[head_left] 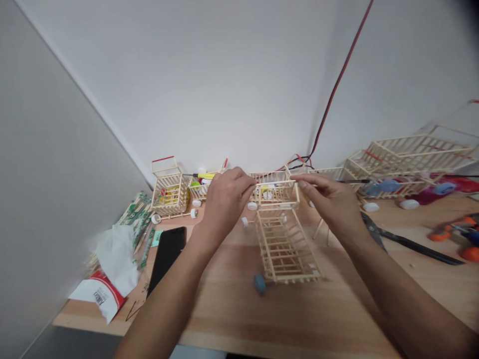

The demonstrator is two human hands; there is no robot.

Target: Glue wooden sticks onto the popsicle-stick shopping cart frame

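Observation:
My left hand (226,202) and my right hand (331,202) both pinch the far top rim of a small cart built of thin wooden sticks (284,239). The cart lies on the wooden table (239,309), its open basket stretching toward me. A blue bottle-cap wheel (259,284) sits at its near left corner, and white cap wheels (252,206) lie by its far end. Both hands have fingers closed on the sticks, one at each side.
A black phone (167,257) and a tissue pack (108,284) lie at the left. More stick carts stand behind (170,192) and at the right (411,159). Scissors (407,243) and an orange tool (456,234) are at the right. Red and black wires (333,94) hang down the wall.

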